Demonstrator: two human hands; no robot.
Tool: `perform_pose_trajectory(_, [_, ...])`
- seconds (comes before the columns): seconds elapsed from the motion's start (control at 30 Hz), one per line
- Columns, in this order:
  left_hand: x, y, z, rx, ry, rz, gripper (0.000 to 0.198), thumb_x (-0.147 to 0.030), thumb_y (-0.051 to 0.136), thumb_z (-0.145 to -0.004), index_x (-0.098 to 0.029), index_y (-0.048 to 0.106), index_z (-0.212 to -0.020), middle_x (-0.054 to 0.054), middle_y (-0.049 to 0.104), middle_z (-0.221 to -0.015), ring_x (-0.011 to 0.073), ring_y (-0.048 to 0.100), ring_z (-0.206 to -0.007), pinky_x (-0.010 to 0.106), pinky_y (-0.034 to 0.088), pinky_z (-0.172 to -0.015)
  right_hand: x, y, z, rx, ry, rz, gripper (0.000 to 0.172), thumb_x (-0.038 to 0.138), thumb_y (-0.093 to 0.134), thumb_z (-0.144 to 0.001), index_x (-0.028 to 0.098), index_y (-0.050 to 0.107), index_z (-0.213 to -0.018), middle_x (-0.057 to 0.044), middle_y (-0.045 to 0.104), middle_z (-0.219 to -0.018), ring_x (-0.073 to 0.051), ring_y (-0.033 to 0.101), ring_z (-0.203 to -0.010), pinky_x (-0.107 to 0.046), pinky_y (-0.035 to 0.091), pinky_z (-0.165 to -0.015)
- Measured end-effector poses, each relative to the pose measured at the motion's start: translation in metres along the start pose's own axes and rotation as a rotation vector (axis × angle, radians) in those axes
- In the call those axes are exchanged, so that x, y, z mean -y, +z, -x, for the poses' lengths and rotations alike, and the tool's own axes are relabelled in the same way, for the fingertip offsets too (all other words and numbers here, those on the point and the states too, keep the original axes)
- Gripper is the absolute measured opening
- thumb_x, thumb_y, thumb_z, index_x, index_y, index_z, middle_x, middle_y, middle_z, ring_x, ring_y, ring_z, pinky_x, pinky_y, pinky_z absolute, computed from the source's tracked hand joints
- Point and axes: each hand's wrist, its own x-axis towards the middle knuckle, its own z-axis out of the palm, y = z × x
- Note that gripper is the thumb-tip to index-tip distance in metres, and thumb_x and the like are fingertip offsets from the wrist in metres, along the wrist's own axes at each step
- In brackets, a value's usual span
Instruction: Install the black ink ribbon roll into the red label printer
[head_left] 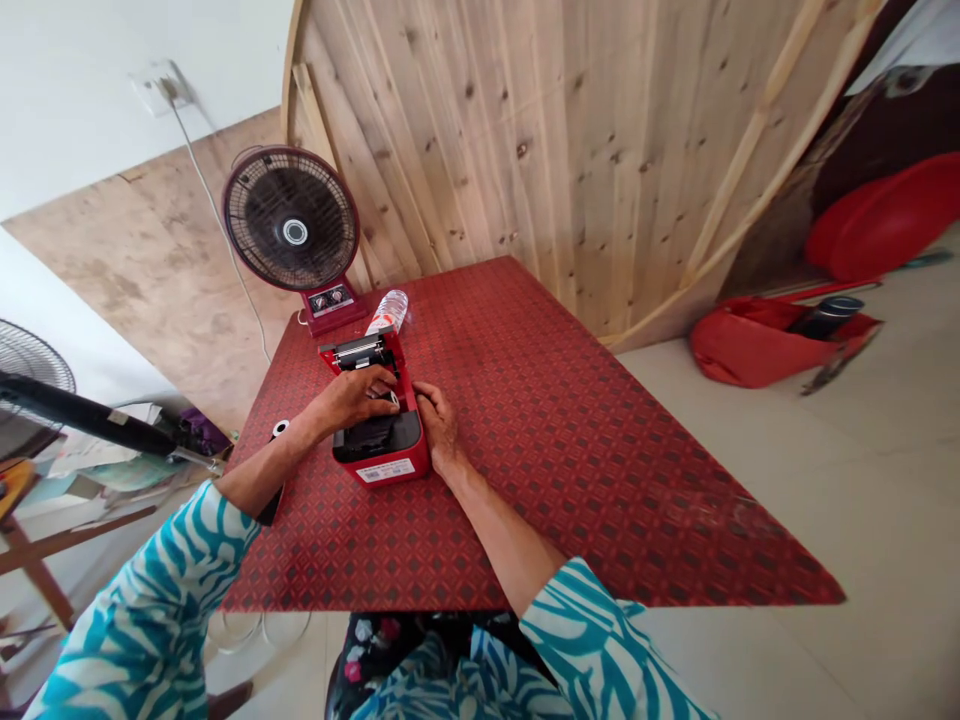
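White paper, by its look, is wound into the loose roll (280, 428) to the left of the red-and-black roll-fed printer (411, 432). Beyond the printer, also to its left, a dark red desk fan (292, 220) is stood upright.

The printer itself is set flat, with its lid (364, 350) tipped up at the far side. Its case is judged to be hard plastic, light to moderate in weight, stiff, and a little slippery on the outer walls; it would best be gripped low, by both sides. The raised lid is likely the most fragile part and should not be used for lifting.

The left hand (352, 398) is placed inside the opened printer, thumb and fingers drawn close together; the end of a small white roll (392, 399) appears to be pinched there, though most of it is hidden. Such a roll would be expected to be light and easily creased, and is best held by its ends.

Against the printer's right wall, the right hand (440, 425) is laid half open and loosely curved, with nothing grasped; the case seems to be steadied by it. Farther right of the printer, the red patterned tabletop (570, 450) is seen.
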Motion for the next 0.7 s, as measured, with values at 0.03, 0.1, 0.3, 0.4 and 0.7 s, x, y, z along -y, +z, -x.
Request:
perform_pose_trajectory(0.03, [-0.001, -0.001, 0.000, 0.013, -0.001, -0.018, 0.031, -0.027, 0.076, -0.064, -0.021, 0.066, -0.092, 0.001, 0.072, -0.081, 0.0192, 0.067, -0.077, 0.028, 0.050, -0.071, 0.000, 0.000, 0.000, -0.001, -0.004, 0.001, 0.031, 0.038, 0.049, -0.078, 0.025, 0.066, -0.101, -0.002, 0.068, -0.106, -0.021, 0.058, -0.104, -0.038, 0.042, -0.097])
perform_pose_trajectory(0.1, [-0.004, -0.003, 0.001, 0.025, 0.003, -0.067, 0.029, -0.025, 0.076, -0.063, -0.021, 0.064, -0.090, 0.001, 0.071, -0.080, 0.0191, 0.066, -0.076, 0.028, 0.049, -0.069, 0.000, 0.000, 0.000, -0.004, -0.009, 0.002, 0.031, 0.037, 0.049, -0.078, 0.025, 0.066, -0.100, -0.002, 0.068, -0.105, -0.021, 0.058, -0.104, -0.038, 0.042, -0.098])
perform_pose_trajectory(0.3, [-0.004, 0.002, -0.001, 0.015, 0.011, -0.218, 0.026, -0.020, 0.075, -0.064, -0.023, 0.062, -0.087, 0.001, 0.069, -0.079, 0.0207, 0.065, -0.077, 0.028, 0.046, -0.070, 0.002, -0.001, 0.000, 0.003, -0.008, 0.009, 0.032, 0.038, 0.049, -0.078, 0.025, 0.067, -0.101, -0.003, 0.067, -0.106, -0.021, 0.058, -0.105, -0.038, 0.042, -0.098])
perform_pose_trajectory(0.4, [-0.001, 0.010, -0.013, 0.046, -0.023, -0.309, 0.028, -0.011, 0.073, -0.060, -0.022, 0.063, -0.085, 0.002, 0.069, -0.079, 0.0225, 0.065, -0.079, 0.028, 0.046, -0.070, 0.001, -0.001, 0.000, 0.005, -0.012, 0.003, 0.031, 0.038, 0.049, -0.079, 0.026, 0.067, -0.101, -0.002, 0.069, -0.104, -0.021, 0.058, -0.106, -0.038, 0.043, -0.098])
perform_pose_trajectory(0.7, [0.008, -0.003, -0.005, 0.084, 0.048, -0.013, 0.031, -0.026, 0.070, -0.069, -0.020, 0.068, -0.100, 0.004, 0.074, -0.093, 0.0221, 0.068, -0.088, 0.028, 0.051, -0.076, -0.001, 0.000, 0.000, -0.001, -0.011, 0.000, 0.031, 0.038, 0.050, -0.079, 0.026, 0.067, -0.102, -0.002, 0.068, -0.106, -0.021, 0.058, -0.107, -0.039, 0.042, -0.099])
